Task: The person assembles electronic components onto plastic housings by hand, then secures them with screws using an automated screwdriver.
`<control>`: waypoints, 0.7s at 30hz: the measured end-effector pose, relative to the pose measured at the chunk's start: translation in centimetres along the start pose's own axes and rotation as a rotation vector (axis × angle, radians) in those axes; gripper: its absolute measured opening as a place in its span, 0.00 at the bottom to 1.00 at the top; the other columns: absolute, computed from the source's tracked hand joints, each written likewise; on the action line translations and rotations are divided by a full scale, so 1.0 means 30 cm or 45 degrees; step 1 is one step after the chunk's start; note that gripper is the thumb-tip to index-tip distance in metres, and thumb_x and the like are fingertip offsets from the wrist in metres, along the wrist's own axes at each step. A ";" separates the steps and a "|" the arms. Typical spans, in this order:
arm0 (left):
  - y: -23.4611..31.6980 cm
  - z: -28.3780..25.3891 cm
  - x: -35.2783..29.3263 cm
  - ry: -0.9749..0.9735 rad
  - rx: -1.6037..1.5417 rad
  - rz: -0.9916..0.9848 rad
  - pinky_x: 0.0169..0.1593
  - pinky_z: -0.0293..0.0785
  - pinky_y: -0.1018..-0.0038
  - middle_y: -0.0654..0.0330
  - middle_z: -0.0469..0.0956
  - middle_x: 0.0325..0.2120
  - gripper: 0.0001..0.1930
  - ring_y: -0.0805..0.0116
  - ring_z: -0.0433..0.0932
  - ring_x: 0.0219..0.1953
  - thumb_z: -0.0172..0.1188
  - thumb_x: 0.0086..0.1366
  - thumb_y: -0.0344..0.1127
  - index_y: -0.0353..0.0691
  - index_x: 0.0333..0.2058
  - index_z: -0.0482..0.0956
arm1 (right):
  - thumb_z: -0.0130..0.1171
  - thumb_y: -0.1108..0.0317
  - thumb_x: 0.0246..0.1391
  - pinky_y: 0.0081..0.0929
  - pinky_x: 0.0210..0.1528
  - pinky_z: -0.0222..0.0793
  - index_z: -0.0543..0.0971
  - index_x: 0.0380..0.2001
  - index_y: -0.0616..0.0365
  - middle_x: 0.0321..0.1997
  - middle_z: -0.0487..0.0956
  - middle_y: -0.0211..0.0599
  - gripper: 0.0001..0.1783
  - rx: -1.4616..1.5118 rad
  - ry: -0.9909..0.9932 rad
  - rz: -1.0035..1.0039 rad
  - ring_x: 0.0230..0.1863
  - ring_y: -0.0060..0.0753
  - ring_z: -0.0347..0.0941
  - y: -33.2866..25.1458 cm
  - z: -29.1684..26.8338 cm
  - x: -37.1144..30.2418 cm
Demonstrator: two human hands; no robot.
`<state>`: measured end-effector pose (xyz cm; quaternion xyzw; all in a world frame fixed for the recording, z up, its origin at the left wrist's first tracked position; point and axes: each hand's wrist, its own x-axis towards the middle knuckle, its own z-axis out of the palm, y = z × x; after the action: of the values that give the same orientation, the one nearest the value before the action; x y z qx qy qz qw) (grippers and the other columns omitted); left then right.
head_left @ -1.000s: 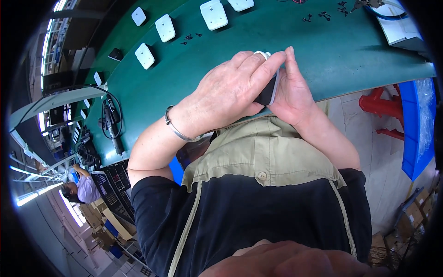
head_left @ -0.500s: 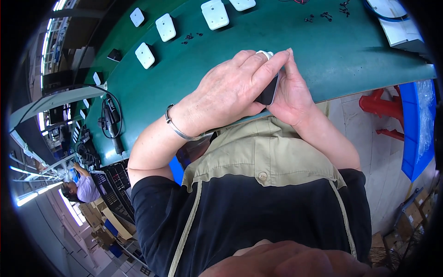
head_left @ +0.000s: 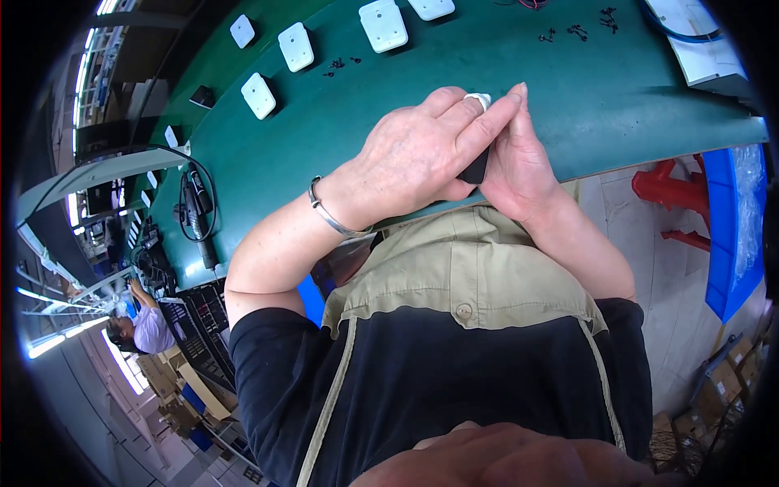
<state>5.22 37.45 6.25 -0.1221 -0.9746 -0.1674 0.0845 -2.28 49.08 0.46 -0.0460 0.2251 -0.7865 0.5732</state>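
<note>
In front of my apron, over the near edge of the green table, my two hands meet around a small black flat piece with rounded edges (head_left: pixel 474 169). My left hand (head_left: pixel 414 154), with a metal bracelet at its wrist, covers most of it from above. My right hand (head_left: pixel 521 166) is cupped against its right side, fingertips touching those of my left hand. A bit of white (head_left: pixel 479 100) shows at my left fingers; I cannot tell whether it is a wrap or a part. Most of the held piece is hidden.
White rounded housings (head_left: pixel 383 26) stand along the table's far side, with small black screws (head_left: pixel 578 32) in clusters. A corded black tool (head_left: pixel 197 207) lies at left. A blue bin (head_left: pixel 722 268) and a red stool (head_left: pixel 661 183) are at right. Another person (head_left: pixel 150 329) sits far left.
Both hands have shifted slightly to the right, still together. The black piece has tilted, and its light edge shows less than before.
</note>
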 end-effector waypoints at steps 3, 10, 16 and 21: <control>-0.005 0.000 -0.006 0.068 0.014 0.064 0.37 0.74 0.68 0.55 0.72 0.37 0.44 0.54 0.71 0.39 0.68 0.30 0.34 0.37 0.52 0.62 | 0.23 0.39 0.57 0.30 0.56 0.58 0.59 0.52 0.57 0.51 0.64 0.35 0.35 -0.026 -0.133 0.018 0.55 0.28 0.59 -0.008 -0.011 -0.007; -0.032 0.060 -0.020 0.701 -0.474 0.000 0.44 0.70 0.68 0.54 0.72 0.40 0.44 0.56 0.72 0.41 0.71 0.30 0.38 0.36 0.51 0.63 | 0.44 0.58 0.58 0.33 0.49 0.67 0.52 0.58 0.62 0.51 0.66 0.42 0.29 -0.162 -0.329 0.152 0.46 0.37 0.70 -0.070 -0.027 -0.058; -0.042 0.118 -0.051 0.643 -0.635 -0.047 0.49 0.64 0.65 0.53 0.68 0.47 0.45 0.55 0.69 0.45 0.72 0.32 0.38 0.37 0.53 0.60 | 0.52 0.70 0.54 0.29 0.47 0.68 0.53 0.58 0.59 0.48 0.69 0.40 0.31 -0.515 -0.035 0.014 0.47 0.31 0.69 -0.083 0.004 -0.107; 0.001 0.128 -0.072 0.397 -1.792 -0.573 0.49 0.68 0.73 0.55 0.69 0.46 0.33 0.67 0.71 0.45 0.63 0.51 0.32 0.38 0.55 0.59 | 0.53 0.73 0.52 0.26 0.47 0.67 0.53 0.58 0.59 0.46 0.69 0.39 0.32 -0.880 0.161 -0.297 0.47 0.26 0.66 -0.051 -0.008 -0.106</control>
<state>6.81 38.37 2.24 0.0799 -0.6159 -0.7789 0.0874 -2.64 52.47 1.45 -0.2137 0.5058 -0.7254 0.4152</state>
